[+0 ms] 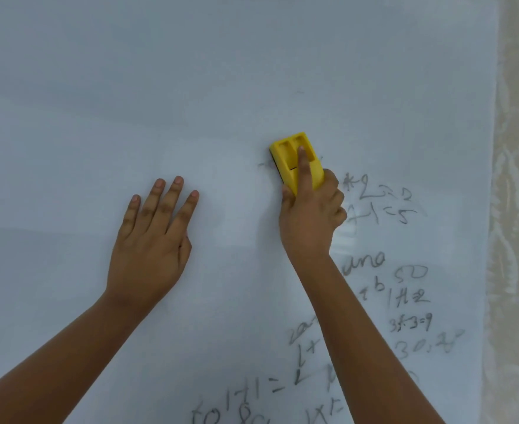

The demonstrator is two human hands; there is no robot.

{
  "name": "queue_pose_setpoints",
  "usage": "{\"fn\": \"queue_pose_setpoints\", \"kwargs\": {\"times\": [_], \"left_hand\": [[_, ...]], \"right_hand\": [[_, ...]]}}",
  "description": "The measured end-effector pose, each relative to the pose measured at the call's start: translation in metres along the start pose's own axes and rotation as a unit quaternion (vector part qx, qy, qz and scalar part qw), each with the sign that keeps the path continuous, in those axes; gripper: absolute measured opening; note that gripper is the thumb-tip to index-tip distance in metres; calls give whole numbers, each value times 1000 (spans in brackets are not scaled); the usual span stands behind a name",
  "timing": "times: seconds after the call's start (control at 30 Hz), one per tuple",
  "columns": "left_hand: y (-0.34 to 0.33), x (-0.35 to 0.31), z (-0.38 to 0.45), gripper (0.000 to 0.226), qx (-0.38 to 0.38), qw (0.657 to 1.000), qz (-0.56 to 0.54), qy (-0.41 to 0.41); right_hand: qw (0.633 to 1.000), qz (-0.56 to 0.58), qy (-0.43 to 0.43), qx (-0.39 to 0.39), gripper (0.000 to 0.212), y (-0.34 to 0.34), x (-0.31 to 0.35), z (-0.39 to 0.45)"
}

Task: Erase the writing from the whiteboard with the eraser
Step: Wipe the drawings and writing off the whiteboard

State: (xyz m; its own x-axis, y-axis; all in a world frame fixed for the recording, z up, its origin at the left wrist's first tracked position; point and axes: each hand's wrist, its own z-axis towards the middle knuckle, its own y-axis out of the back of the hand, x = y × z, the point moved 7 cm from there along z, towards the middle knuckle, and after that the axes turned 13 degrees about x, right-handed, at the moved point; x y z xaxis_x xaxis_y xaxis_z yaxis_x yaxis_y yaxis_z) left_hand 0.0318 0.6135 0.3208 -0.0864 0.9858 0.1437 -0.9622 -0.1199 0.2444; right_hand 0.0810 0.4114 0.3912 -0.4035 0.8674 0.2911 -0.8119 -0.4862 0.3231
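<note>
Head camera looks at a whiteboard that fills nearly the whole view, with a strip of pale patterned wall covering along its right edge. On the board's right half, the right hand grips a yellow eraser, index finger stretched along the plastic back, thumb on its left side and the other fingers curled round its right side, pressing its dark pad against the surface. Left of it, well apart, the left hand lies open and flat on a bare stretch of board, fingers spread and pointing up. Grey handwritten sums crowd the lower right of the board, right of and below the eraser; several look smeared, though blur makes them hard to read. A faint smudge sits just beside the eraser's left edge.
</note>
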Motion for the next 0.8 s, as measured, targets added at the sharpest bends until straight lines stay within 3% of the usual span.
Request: {"fn": "queue_pose_setpoints", "kwargs": {"times": [0.1, 0.17, 0.23, 0.37, 0.57, 0.63, 0.73, 0.8], "left_hand": [[0, 0, 0, 53, 1, 1000, 2, 2], [0, -1, 0, 53, 0, 1000, 2, 4], [-1, -1, -2, 53, -2, 1000, 0, 7], [-3, 0, -4, 53, -9, 1000, -3, 6], [0, -1, -4, 52, -22, 1000, -6, 2], [-1, -1, -6, 52, -23, 1000, -8, -2], [-3, -1, -8, 51, -25, 1000, -10, 3], [-3, 0, -7, 51, -23, 1000, -15, 1]], "right_hand": [[992, -23, 121, 9, 60, -8, 17, -25], [987, -46, 155, 10, 59, -8, 5, -36], [993, -61, 98, 9, 60, -2, -18, -26], [998, 15, -63, -5, 62, 8, -37, 9], [983, -39, 176, 24, 58, -11, 6, -55], [988, -39, 144, 31, 56, -12, -20, -69], [1000, 7, 26, 16, 57, -14, -43, -70], [1000, 17, 19, 6, 59, -23, -29, -87]]}}
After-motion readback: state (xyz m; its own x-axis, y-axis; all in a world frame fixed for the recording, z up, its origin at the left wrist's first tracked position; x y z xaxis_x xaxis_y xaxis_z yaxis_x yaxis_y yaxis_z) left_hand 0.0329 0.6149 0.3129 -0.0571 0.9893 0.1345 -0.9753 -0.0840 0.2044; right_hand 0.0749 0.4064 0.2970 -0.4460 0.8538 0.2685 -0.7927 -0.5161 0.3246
